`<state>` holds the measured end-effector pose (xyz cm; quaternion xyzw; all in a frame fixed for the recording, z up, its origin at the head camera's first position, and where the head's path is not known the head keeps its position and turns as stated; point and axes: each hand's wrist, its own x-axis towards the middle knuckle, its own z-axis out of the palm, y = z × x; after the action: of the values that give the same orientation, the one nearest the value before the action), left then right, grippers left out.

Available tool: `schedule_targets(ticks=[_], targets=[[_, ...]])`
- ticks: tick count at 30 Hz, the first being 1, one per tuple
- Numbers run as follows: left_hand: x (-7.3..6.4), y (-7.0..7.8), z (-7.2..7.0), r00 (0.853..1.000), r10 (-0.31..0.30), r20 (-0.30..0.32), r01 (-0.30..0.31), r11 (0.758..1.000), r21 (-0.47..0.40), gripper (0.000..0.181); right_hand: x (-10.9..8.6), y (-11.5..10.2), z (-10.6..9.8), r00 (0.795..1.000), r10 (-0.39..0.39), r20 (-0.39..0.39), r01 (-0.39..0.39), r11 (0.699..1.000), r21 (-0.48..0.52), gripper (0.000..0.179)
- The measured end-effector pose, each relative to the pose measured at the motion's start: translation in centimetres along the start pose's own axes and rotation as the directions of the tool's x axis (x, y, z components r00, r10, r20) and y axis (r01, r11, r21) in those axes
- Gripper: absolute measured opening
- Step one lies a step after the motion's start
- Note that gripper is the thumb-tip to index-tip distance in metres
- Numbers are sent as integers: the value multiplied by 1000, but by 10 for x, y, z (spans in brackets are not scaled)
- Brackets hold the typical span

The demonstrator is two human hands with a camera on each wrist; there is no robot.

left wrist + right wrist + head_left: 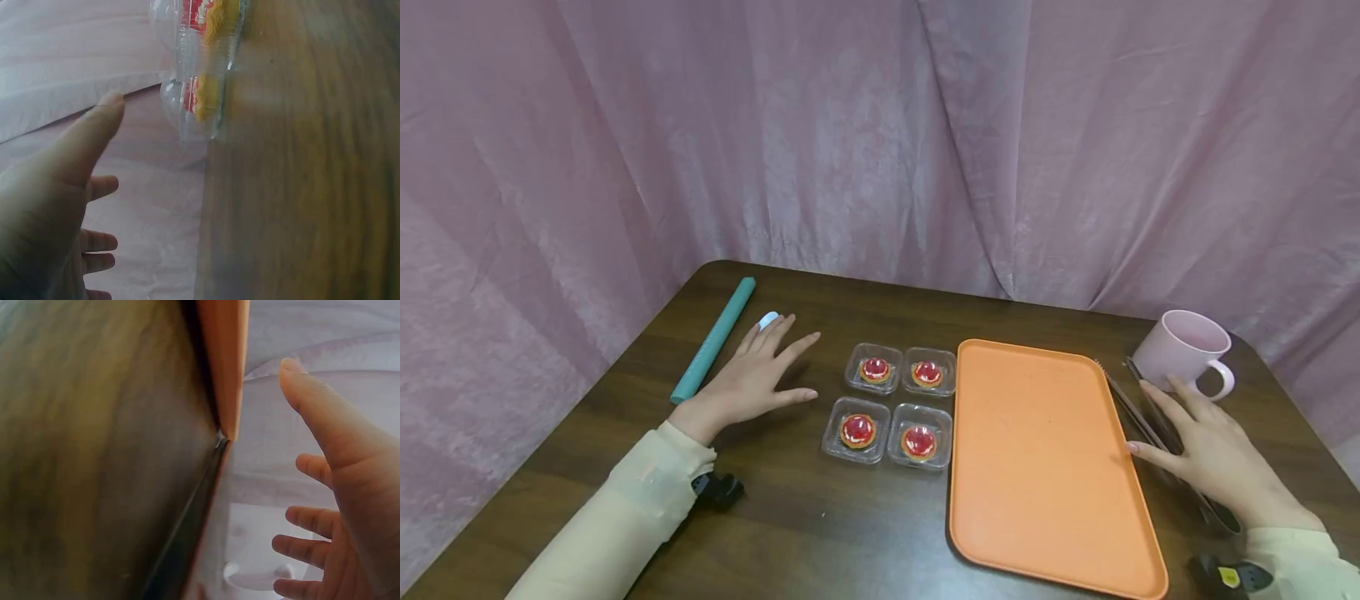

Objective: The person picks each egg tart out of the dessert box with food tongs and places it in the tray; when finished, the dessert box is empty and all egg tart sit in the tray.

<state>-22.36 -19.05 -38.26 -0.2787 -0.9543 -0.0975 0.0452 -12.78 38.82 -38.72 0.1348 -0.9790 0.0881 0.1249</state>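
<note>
My left hand (748,383) is spread with straight fingers above the left side of the table. It holds nothing. To its right are several clear plastic boxes, each with a red-topped tart (857,431) inside; two of them also show in the left wrist view, one tart (205,97) below the other. My right hand (1225,458) hovers over metal tongs (1138,417) beside the orange tray (1045,467), fingers extended and apart. Whether it touches the tongs is hard to tell. In the right wrist view, the thumb and fingers (309,522) enclose nothing.
A pink mug (1176,354) stands at the back right, its handle toward the front right. Left of my left hand lies a teal stick-like roll (715,342). A small pale object (768,319) shows behind the left fingertips. Pink curtain (850,142) hangs behind the table.
</note>
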Motion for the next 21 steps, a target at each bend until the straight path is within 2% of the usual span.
schedule_targets(ticks=[5, 11, 15, 21], targets=[[1, 2, -3, 1000, 26, -12, -27, 999, -30, 85, 4, -6, -8, 1000, 10, 6, -10, 1000, 16, 93], [0, 5, -5, 997, 60, -48, -65, 991, -114, 89, 7, -23, -20, 1000, -5, 16, 4, 999, 50, 89], [-1, 9, -7, 997, 54, -48, -62, 981, -182, 91, 11, -42, -29, 999, -42, 1, 41, 997, 60, 79], [-1, 15, -12, 999, 52, -3, -51, 950, -308, 90, 20, -77, -40, 998, -70, 3, 69, 996, 55, 67]])
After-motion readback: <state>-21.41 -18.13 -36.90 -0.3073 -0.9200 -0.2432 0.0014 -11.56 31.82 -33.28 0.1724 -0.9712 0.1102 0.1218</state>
